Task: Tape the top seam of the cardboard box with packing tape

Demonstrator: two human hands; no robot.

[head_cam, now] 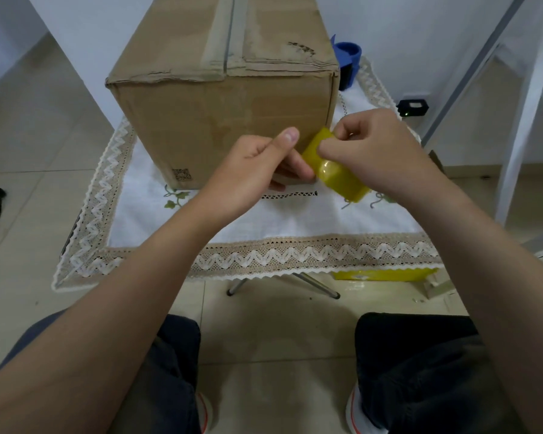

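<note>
Both hands, left hand (257, 170) and right hand (376, 151), pinch yellow tape roll (336, 173) before cardboard box (226, 120).

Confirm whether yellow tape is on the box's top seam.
No, the top seam of the cardboard box shows no yellow; the yellow tape is held before it.

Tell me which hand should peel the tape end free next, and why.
Right, probably. The right hand pinches at the upper edge of the yellow tape roll, where an end might lift, while the left hand grips the roll from its other side and can steady it.
</note>
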